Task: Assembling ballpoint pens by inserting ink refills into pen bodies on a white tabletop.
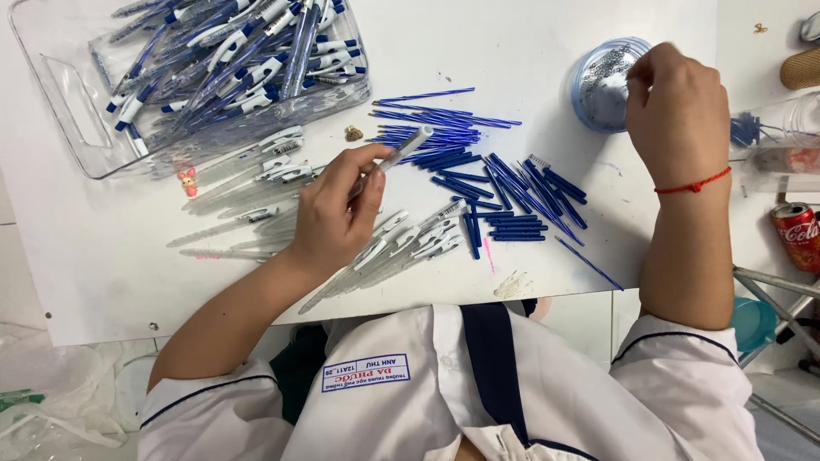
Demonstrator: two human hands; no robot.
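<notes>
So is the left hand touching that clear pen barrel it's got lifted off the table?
Touching. The head view shows the left hand pinching the clear pen barrel between its fingertips, with no gap visible.

At frame centre the left hand (335, 213) pinches a clear pen barrel (395, 157) above the white bench (102, 256). At upper right, the right hand (676, 111) reaches into a round tub of springs (600, 85), with blue refills (487, 183) scattered between.

One clear plastic bin (68, 102) and one round blue tub (589, 81) sit on the tabletop (102, 256). One red drink can (799, 235) stands at the right. The blue refills (478, 183) are too many to count.
</notes>
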